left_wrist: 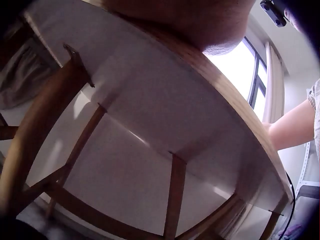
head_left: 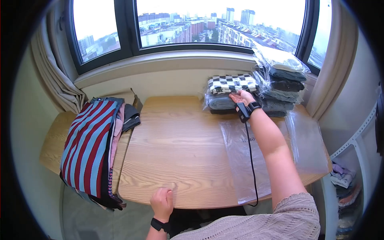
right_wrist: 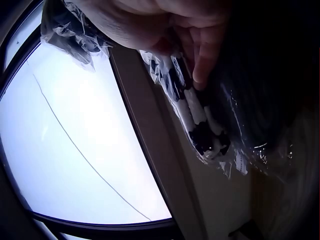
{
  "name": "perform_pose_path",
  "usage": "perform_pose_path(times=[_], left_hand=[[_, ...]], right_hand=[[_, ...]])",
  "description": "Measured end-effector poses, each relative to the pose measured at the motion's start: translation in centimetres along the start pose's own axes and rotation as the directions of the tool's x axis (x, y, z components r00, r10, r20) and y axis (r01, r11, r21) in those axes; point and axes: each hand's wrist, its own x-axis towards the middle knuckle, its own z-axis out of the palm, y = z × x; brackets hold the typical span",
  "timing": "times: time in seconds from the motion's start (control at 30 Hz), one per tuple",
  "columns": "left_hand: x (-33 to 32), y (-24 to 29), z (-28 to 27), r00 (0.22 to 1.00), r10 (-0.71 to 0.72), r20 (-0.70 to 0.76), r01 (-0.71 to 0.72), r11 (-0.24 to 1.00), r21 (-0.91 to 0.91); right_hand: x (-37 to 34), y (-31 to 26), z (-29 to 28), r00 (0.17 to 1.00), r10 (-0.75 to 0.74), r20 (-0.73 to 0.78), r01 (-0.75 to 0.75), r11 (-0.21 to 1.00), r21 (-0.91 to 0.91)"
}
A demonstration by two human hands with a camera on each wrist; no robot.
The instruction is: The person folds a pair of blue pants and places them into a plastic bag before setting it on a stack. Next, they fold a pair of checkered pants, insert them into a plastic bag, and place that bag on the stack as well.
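A black-and-white checkered garment in clear plastic (head_left: 232,84) lies on top of the front stack of bagged clothes. My right hand (head_left: 243,97) is at its front edge, fingers bent against it. In the right wrist view, the fingers of my right hand (right_wrist: 192,37) hold the checkered bundle (right_wrist: 200,120); the thumb's contact is hard to make out. My left hand (head_left: 162,203) rests curled at the table's front edge, holding nothing. The left wrist view shows part of this hand (left_wrist: 200,17) above the table edge.
Folded clothes, a striped one (head_left: 90,146) on top, lie on the left. Taller bagged stack (head_left: 286,86) stands at the back right, by the window. Flat plastic bags (head_left: 240,160) lie under and beside my right arm. A black cable (head_left: 253,172) hangs from the right wrist.
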Motion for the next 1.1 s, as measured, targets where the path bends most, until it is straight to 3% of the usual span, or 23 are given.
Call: perform_pose_path(times=[0.03, 0.3, 0.4, 0.47, 0.53, 0.6, 0.67, 0.73, 0.8, 0.9, 1.0, 1.1], left_hand=[[0.0, 0.1, -0.1, 1.0, 0.0, 0.008, 0.0, 1.0, -0.006], [0.6, 0.1, 0.3, 1.0, -0.004, 0.019, 0.004, 1.0, -0.016], [0.4, 0.0, 0.4, 1.0, -0.027, 0.009, 0.027, 1.0, -0.01], [0.5, 0.1, 0.3, 1.0, -0.025, 0.004, 0.025, 0.999, -0.025], [0.5, -0.2, 0.5, 1.0, -0.018, -0.002, 0.018, 1.0, -0.018], [0.3, -0.2, 0.4, 1.0, -0.012, 0.005, 0.012, 1.0, -0.009], [0.5, 0.0, 0.3, 1.0, -0.009, 0.015, 0.009, 1.0, -0.023], [0.4, -0.2, 0.4, 1.0, -0.006, -0.006, 0.006, 1.0, -0.019], [0.4, -0.2, 0.5, 1.0, -0.008, -0.028, 0.008, 1.0, -0.015], [0.5, -0.1, 0.2, 1.0, 0.006, -0.019, -0.006, 1.0, -0.018], [0.3, -0.4, 0.4, 1.0, -0.001, -0.001, 0.001, 1.0, 0.012], [0.3, -0.7, 0.2, 1.0, 0.021, 0.017, -0.021, 1.0, 0.018]], right_hand=[[0.2, 0.5, -0.2, 0.995, -0.081, -0.056, 0.08, 0.997, -0.013], [0.4, -1.0, -0.2, 0.999, -0.031, -0.008, 0.031, 0.999, -0.014], [-1.5, -0.4, 0.9, 0.999, -0.021, -0.041, 0.017, 0.996, -0.091], [-4.6, -0.2, 2.6, 0.998, 0.039, 0.051, -0.026, 0.972, -0.232], [-6.2, -0.9, 3.4, 0.993, -0.013, 0.119, 0.049, 0.949, -0.311], [-6.4, -1.6, 2.4, 0.889, -0.434, 0.143, 0.456, 0.865, -0.209], [-2.9, -2.2, -1.2, 0.953, -0.298, 0.051, 0.302, 0.938, -0.172], [-3.2, -1.9, -1.9, 0.961, -0.276, 0.018, 0.275, 0.949, -0.156], [-5.8, -1.4, -0.5, 0.956, -0.288, 0.045, 0.292, 0.946, -0.141], [-10.7, 0.0, 1.2, 0.964, -0.133, 0.229, 0.167, 0.977, -0.135], [-18.8, 2.8, 3.3, 0.923, -0.094, 0.373, 0.232, 0.909, -0.346], [-23.6, 7.3, 1.6, 0.869, -0.044, 0.493, 0.363, 0.734, -0.575]])
